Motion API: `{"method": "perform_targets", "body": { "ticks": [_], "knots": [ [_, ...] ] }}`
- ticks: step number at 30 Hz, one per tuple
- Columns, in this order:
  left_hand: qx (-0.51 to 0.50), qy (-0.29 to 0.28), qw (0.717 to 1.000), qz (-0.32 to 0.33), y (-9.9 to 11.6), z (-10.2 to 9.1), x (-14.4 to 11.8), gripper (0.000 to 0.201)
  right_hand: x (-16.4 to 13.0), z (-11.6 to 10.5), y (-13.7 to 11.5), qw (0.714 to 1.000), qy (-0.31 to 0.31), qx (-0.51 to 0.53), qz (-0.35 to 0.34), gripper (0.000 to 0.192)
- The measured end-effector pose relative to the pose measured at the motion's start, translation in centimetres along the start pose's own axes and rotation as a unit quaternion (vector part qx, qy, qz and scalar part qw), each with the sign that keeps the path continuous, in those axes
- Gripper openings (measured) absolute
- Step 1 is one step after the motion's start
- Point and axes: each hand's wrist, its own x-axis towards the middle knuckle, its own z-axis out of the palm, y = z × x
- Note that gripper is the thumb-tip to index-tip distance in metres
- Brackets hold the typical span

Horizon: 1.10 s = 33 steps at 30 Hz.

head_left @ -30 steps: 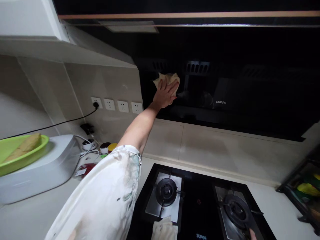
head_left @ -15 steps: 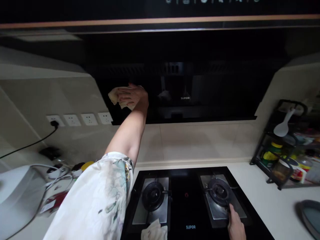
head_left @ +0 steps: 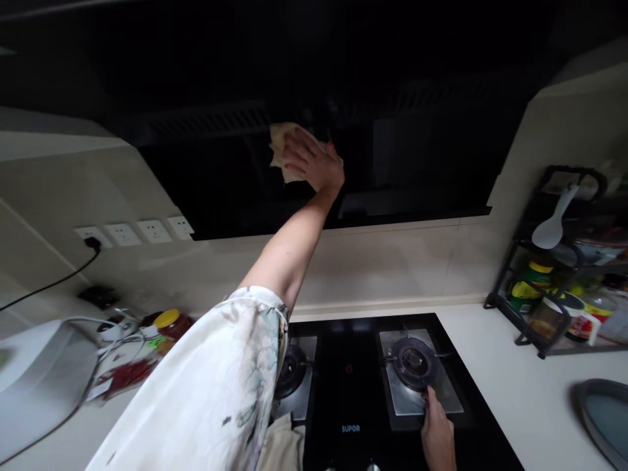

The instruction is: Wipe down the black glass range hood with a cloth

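My left hand (head_left: 314, 160) presses a beige cloth (head_left: 280, 145) flat against the glossy black range hood panel (head_left: 417, 157), fingers spread over it and pointing left. Its white floral sleeve covers part of the left burner (head_left: 290, 373). Low on the right, my right hand (head_left: 438, 433) is at the front prong of the right burner's pan support (head_left: 409, 362), with its fingers closed around the prong; the fingertips are partly hidden. Both burners sit in a black glass gas hob (head_left: 350, 399). A second beige cloth (head_left: 282, 445) lies at the hob's front left, partly behind the sleeve.
On the right stands a black rack (head_left: 520, 275) with jars and a hanging white spoon (head_left: 554, 226); a dark round dish (head_left: 606, 415) is in front. At left are a white appliance (head_left: 44, 386), a yellow-lidded jar (head_left: 169, 324) and wall sockets (head_left: 122, 234) with a plugged cord.
My left hand has slid the cloth to the right across the hood panel. My right hand stays at the same prong. The camera view has shifted slightly.
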Motion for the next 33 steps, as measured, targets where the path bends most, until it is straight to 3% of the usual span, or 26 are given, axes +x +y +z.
{"method": "perform_targets", "body": {
  "ticks": [4, 7, 9, 11, 14, 17, 19, 23, 27, 33],
  "knots": [
    [0.068, -0.095, 0.98, 0.159, 2.4, 2.4, -4.3, 0.081, -0.3, 1.0, 1.1, 1.0, -0.016, 0.004, -0.015, 0.068],
    [0.128, -0.192, 0.911, 0.342, 4.0, 3.8, -7.5, 0.077, -0.5, 1.6, 1.4, 0.999, -0.043, 0.002, -0.026, 0.071],
    [0.144, -0.232, 0.865, 0.421, 4.7, 4.4, -9.0, 0.077, -0.6, 1.5, 1.5, 0.997, -0.056, 0.007, -0.052, 0.073],
    [0.147, -0.245, 0.847, 0.447, 4.9, 4.8, -9.5, 0.078, -0.4, 0.9, 1.6, 0.994, -0.053, -0.004, -0.096, 0.075],
    [0.171, -0.253, 0.817, 0.49, 4.3, 4.8, -8.6, 0.082, 0.3, -1.1, 2.3, 0.983, 0.004, -0.086, -0.161, 0.083],
    [0.209, -0.261, 0.777, 0.533, 2.4, 4.0, -6.9, 0.087, 1.3, -3.6, 3.4, 0.953, 0.071, -0.183, -0.23, 0.093],
    [0.228, -0.263, 0.766, 0.54, 0.6, 2.9, -5.7, 0.085, 2.0, -4.8, 4.5, 0.934, 0.087, -0.216, -0.27, 0.095],
    [0.241, -0.271, 0.783, 0.505, -3.4, 0.3, -3.6, 0.077, 3.0, -6.3, 7.9, 0.917, 0.101, -0.253, -0.29, 0.094],
    [0.229, -0.266, 0.825, 0.443, -7.6, -2.2, -1.6, 0.071, 4.0, -8.2, 10.7, 0.92, 0.123, -0.308, -0.211, 0.086],
    [0.211, -0.214, 0.907, 0.296, -15.2, -4.5, -0.4, 0.075, 4.6, -9.9, 8.9, 0.938, 0.099, -0.325, -0.064, 0.084]
  ]
}}
